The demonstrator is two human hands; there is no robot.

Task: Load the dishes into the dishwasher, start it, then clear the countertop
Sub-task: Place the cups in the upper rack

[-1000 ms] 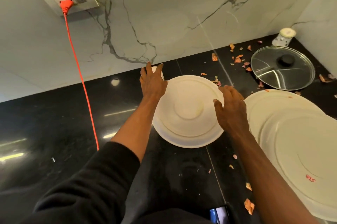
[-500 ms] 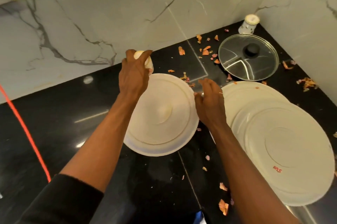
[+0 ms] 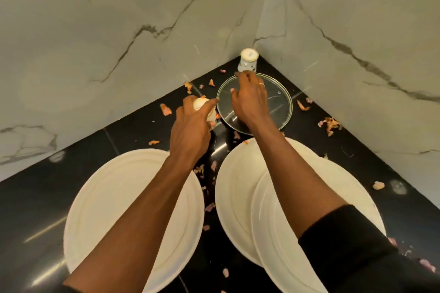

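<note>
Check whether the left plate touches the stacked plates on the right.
Apart. The head view shows a strip of black counter, strewn with peel scraps, between the left plate and the stacked plates.

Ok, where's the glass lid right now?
Head view: the glass lid lies on the countertop in the far right corner, beneath the right hand, between the small white jar and the stacked plates.
</note>
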